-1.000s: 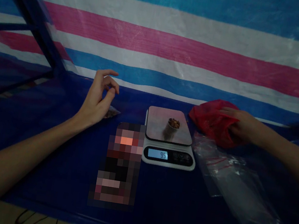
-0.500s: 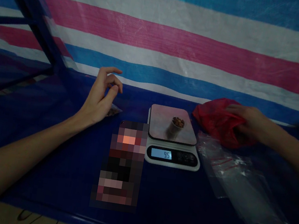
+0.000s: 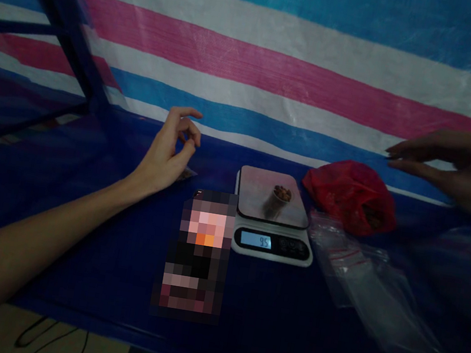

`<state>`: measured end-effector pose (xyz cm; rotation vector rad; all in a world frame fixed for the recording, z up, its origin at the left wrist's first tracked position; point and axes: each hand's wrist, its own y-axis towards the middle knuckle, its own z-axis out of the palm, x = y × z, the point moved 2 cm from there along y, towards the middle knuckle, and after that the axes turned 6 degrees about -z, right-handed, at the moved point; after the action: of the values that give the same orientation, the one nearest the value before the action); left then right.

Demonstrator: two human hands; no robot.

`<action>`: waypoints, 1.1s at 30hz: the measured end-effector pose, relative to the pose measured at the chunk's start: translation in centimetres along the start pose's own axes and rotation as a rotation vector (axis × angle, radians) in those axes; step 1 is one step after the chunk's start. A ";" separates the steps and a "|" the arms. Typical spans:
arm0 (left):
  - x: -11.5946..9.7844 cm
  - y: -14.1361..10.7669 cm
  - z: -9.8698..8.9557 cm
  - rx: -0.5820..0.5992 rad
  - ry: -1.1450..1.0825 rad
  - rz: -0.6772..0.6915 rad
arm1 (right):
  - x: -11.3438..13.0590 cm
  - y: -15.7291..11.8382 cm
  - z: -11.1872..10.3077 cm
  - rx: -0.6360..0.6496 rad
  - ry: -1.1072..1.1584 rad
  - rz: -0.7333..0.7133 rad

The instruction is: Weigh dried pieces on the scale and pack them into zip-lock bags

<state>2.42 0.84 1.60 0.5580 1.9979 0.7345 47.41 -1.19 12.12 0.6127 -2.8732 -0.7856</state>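
Observation:
My left hand (image 3: 173, 146) rests at the back left of the blue table, fingers loosely curled and apart, with nothing in them. A small clear packet (image 3: 186, 175) lies partly hidden beside its wrist. At the right, above the red plastic bag (image 3: 347, 188), is my right hand (image 3: 464, 168). Its thumb and fingertips come together in a pinch; whatever they hold is too dark to make out. Brown bits show in the bag's mouth. A digital scale (image 3: 272, 209) reading 9.5 carries a small clear cup (image 3: 276, 204) of brown pieces.
Clear zip bags (image 3: 378, 289) lie in a fanned pile right of the scale. A blurred-out phone (image 3: 198, 260) sits left of it. Striped sheeting (image 3: 281, 58) hangs behind the table (image 3: 112, 276), and a dark metal frame (image 3: 75, 61) stands at the left.
My right hand has come out of the red bag and moved up and right, its fingers pinched. The left hand keeps its pose. The view has shifted slightly.

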 end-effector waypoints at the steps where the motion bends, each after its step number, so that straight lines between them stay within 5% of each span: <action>1: 0.0 0.0 0.0 -0.001 -0.005 0.001 | 1.3 0.3 -0.2 -0.007 0.053 -0.022; 7: -0.1 -0.1 0.0 0.012 -0.002 0.022 | 9.7 2.5 1.9 0.286 0.379 -0.302; 12: -0.2 -0.1 0.0 0.027 0.007 0.046 | 12.9 3.8 4.2 0.423 0.443 -0.387; 21: -0.4 -0.2 0.1 0.059 0.060 0.059 | 13.4 4.2 4.7 0.617 0.490 -0.449; 33: -0.4 -0.2 0.0 0.153 0.121 0.069 | 12.9 4.9 5.5 0.600 0.557 -0.446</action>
<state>2.58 0.44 1.66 0.6899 2.1687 0.6747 32.83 0.02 9.74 1.3148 -2.4268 0.2422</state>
